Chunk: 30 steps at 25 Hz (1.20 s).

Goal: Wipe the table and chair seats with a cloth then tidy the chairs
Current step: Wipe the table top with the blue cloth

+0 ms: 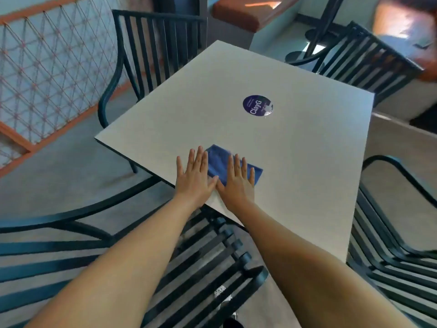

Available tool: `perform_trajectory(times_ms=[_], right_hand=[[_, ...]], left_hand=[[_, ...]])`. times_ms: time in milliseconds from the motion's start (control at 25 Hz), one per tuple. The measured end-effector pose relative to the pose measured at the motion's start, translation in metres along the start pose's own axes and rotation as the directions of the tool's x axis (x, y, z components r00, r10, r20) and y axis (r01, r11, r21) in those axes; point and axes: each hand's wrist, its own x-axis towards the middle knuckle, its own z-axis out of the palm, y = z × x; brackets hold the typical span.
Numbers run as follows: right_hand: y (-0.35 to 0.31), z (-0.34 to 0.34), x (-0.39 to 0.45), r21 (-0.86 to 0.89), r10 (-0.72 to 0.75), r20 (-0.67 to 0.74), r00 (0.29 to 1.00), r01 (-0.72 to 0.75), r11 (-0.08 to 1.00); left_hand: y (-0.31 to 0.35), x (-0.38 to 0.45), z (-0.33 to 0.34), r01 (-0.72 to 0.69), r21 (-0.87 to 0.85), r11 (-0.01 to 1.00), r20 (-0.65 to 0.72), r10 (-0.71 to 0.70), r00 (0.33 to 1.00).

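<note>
A folded blue cloth [221, 162] lies on the pale square table [295, 147] close to its near edge. My right hand [237, 183] lies flat on the cloth with straight fingers. My left hand [195, 175] lies flat beside it, fingers straight, touching the cloth's left edge and the table. Dark metal slatted chairs stand round the table: one right below me [208, 263], one at the near right [390, 245], one at the far left [151, 46] and one at the far right [369, 58].
A round purple sticker [257, 105] sits in the middle of the table. A rope-net railing with an orange frame [42, 74] runs along the left. Another table's base [309, 47] and an orange bench [243, 13] are behind.
</note>
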Motion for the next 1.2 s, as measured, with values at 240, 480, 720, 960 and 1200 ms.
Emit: perform_trajectory(times_ms=[240, 480, 720, 960, 1200], right_hand=[[0.031, 0.013, 0.024, 0.007, 0.046, 0.061, 0.997, -0.047, 0.999], [0.047, 0.017, 0.035, -0.012, -0.014, 0.141, 0.990, 0.016, 1.000], [0.041, 0.020, 0.042, -0.103, -0.108, 0.129, 0.986, 0.122, 0.987], [0.032, 0.026, 0.044, -0.074, -0.143, 0.101, 0.985, 0.151, 0.986], [-0.002, 0.042, 0.036, -0.107, -0.134, -0.046, 0.990, 0.128, 0.986]], left_hand=[[0.028, 0.044, 0.019, -0.068, -0.008, 0.998, 0.067, 0.069, 0.995], [0.042, 0.072, 0.027, -0.088, -0.023, 0.996, 0.163, 0.090, 0.982], [0.040, 0.078, 0.038, -0.059, -0.081, 0.995, 0.198, 0.074, 0.977], [0.024, 0.072, 0.040, -0.045, -0.441, 0.896, 0.075, 0.086, 0.993], [-0.014, 0.037, 0.052, -0.064, -0.361, 0.930, -0.079, 0.037, 0.996]])
